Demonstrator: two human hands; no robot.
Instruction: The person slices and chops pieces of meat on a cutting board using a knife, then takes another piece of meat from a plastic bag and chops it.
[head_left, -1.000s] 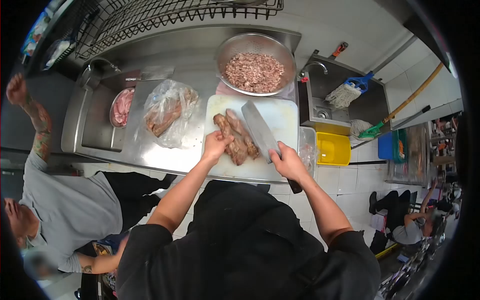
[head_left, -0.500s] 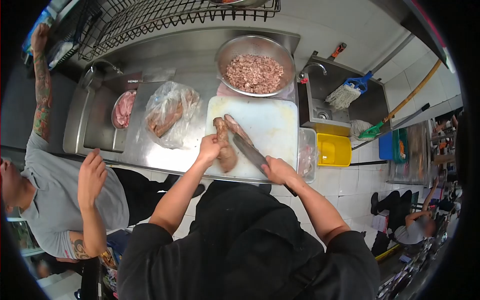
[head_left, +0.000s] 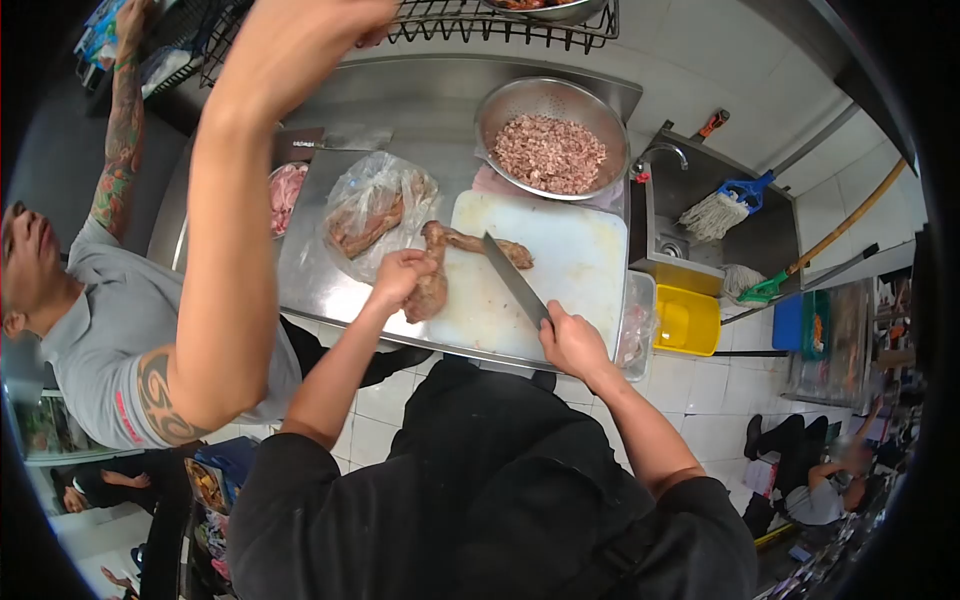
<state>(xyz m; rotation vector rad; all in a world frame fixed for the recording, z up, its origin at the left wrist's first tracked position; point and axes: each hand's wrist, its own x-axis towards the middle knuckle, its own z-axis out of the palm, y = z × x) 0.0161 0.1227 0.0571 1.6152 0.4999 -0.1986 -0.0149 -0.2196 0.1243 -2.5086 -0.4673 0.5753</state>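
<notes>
My left hand (head_left: 404,277) is closed on the edge of a long piece of browned meat (head_left: 429,292), which lies at the left of the white cutting board (head_left: 580,290). In my right hand (head_left: 577,343) is the handle of a large kitchen knife (head_left: 514,284). Its blade points up and left across the board. A thinner strip of meat (head_left: 505,251) lies near the blade's tip; I cannot tell whether they touch.
A metal bowl of chopped meat (head_left: 550,155) stands behind the board. To the left are a plastic bag with meat (head_left: 375,215) and a co-worker's raised arm (head_left: 235,240). A yellow bin (head_left: 687,320) and a sink (head_left: 680,215) are at the right.
The knife has come away from the meat strip, which now lies closer to level across the board. The co-worker's near arm has risen across the left side. The whole view has shifted.
</notes>
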